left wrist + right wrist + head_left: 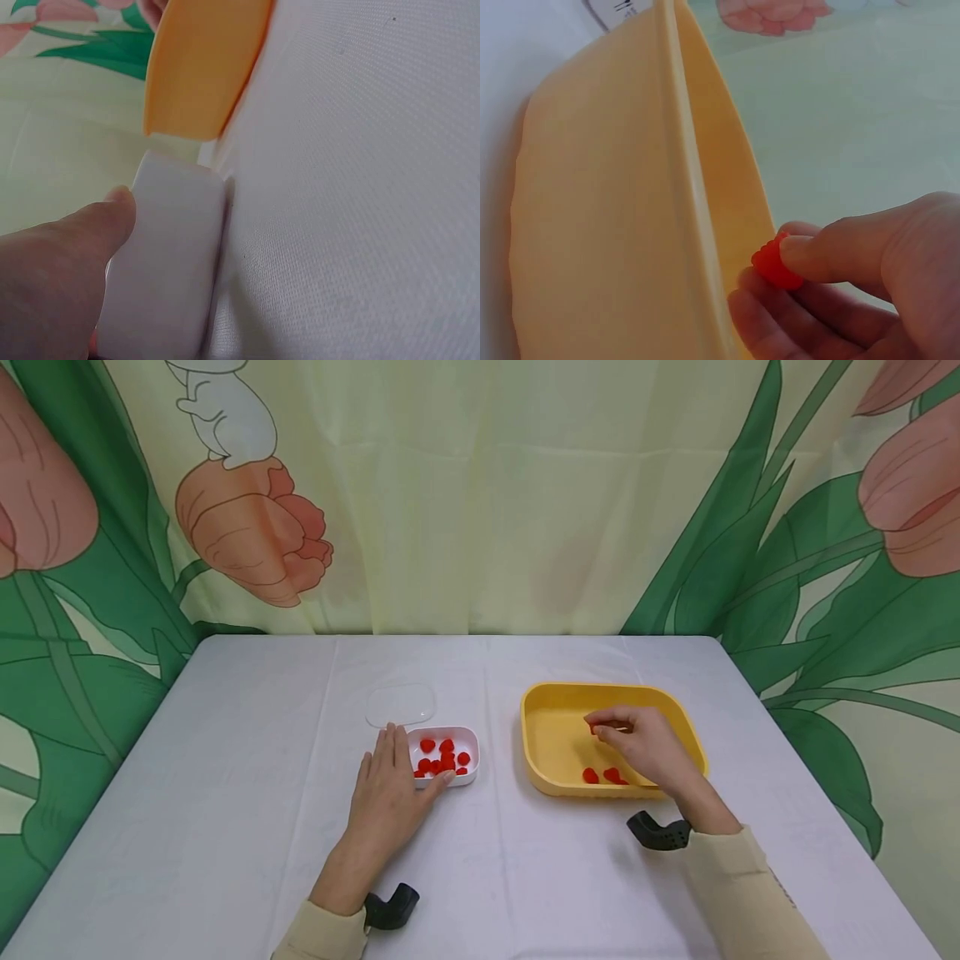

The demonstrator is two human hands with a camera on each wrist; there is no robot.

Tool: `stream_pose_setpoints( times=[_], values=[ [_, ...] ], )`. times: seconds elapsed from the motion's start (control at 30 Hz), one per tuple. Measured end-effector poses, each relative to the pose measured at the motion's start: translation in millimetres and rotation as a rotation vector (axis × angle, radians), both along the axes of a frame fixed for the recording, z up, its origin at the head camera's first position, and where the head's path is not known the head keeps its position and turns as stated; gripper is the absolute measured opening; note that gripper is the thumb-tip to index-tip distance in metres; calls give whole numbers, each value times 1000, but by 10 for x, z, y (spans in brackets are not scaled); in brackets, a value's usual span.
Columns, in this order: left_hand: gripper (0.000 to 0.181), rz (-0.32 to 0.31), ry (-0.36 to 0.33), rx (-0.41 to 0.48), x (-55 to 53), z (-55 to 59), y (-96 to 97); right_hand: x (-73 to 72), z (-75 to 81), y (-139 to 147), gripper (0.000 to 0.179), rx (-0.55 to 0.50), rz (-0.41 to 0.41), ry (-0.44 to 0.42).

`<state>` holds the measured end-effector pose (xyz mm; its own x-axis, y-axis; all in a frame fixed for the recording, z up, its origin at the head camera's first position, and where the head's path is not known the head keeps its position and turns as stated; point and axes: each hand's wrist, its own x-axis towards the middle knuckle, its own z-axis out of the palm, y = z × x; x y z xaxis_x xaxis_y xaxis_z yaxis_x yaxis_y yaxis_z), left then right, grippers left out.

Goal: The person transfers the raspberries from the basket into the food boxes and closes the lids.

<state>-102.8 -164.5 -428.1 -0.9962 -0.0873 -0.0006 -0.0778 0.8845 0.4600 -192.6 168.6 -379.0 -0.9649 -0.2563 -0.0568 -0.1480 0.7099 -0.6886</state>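
Note:
My right hand (651,745) is over the yellow tray (555,727), pinching a small red raspberry (778,262) with a bumpy surface between thumb and fingertips. A few more red raspberries (612,774) lie on the tray's floor near its front wall. To the left, a small white box (474,752) holds several red raspberries (447,747). My left hand (386,802) rests against the box's left side with fingers straight, and its thumb touches the front rim. In the left wrist view, that thumb (112,217) lies against the box's white wall (169,247).
A clear plastic lid (401,703) lies on the table just behind the white box. The white cloth-covered table (210,793) ends at a printed curtain (480,527) with flowers. A black wrist camera mount (658,832) sits by the right sleeve, another mount (393,907) by the left.

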Motion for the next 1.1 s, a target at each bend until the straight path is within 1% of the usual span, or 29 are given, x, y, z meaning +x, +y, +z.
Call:
stream_pose_setpoints(
  times=[0.2, 0.4, 0.6, 0.77, 1.1],
  values=[
    [101, 1, 1, 0, 2, 1, 0, 6, 9, -36, 25, -40, -1, -6],
    [101, 0, 7, 4, 4, 4, -1, 27, 47, -89, 26, -55, -1, -3],
    [101, 7, 3, 8, 14, 9, -6, 38, 77, -168, 25, -139, 10, -46],
    [101, 5, 2, 6, 12, 5, -8, 46, 83, -230, 29, -198, 18, -79],
    [100, -5, 4, 11, 2, -2, -9, 63, 99, -373, 30, -313, 30, -118]
  ],
)
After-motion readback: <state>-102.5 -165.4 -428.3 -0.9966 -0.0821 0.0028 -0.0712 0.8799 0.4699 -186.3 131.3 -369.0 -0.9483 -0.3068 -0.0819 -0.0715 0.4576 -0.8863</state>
